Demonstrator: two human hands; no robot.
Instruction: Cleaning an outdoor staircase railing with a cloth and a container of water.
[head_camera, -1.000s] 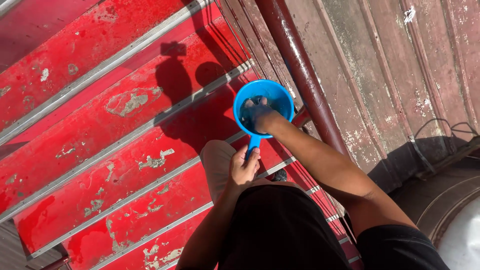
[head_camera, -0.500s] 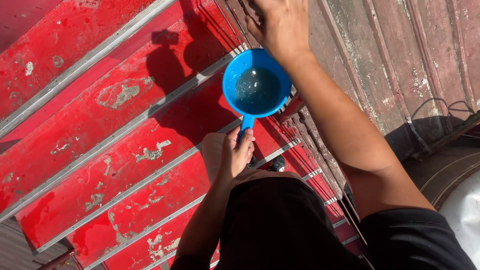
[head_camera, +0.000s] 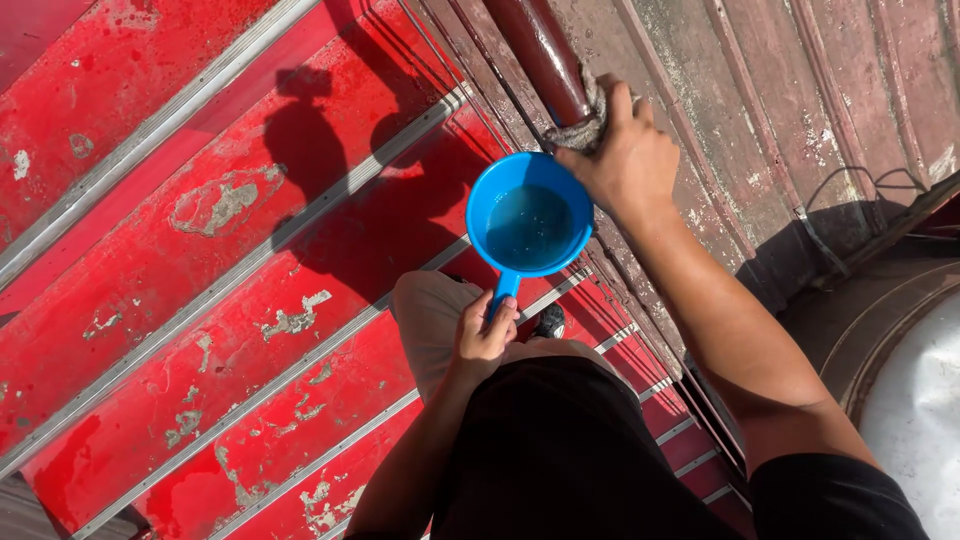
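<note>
The left hand (head_camera: 483, 335) is curled shut around the short handle of a round blue plastic dipper (head_camera: 530, 215), holding it level above the worn red-painted stair treads (head_camera: 230, 300); shallow water lies in its bowl. The right arm stretches forward past the dipper's rim, and the right hand (head_camera: 625, 160) presses a crumpled grey rag (head_camera: 585, 125) against the dark brown metal handrail pipe (head_camera: 545, 60), fingers closed over the cloth. Just beyond the pipe stands a weathered corrugated wall (head_camera: 800, 90). The person's knee sits below the dipper, on the tread's metal-edged lip.
</note>
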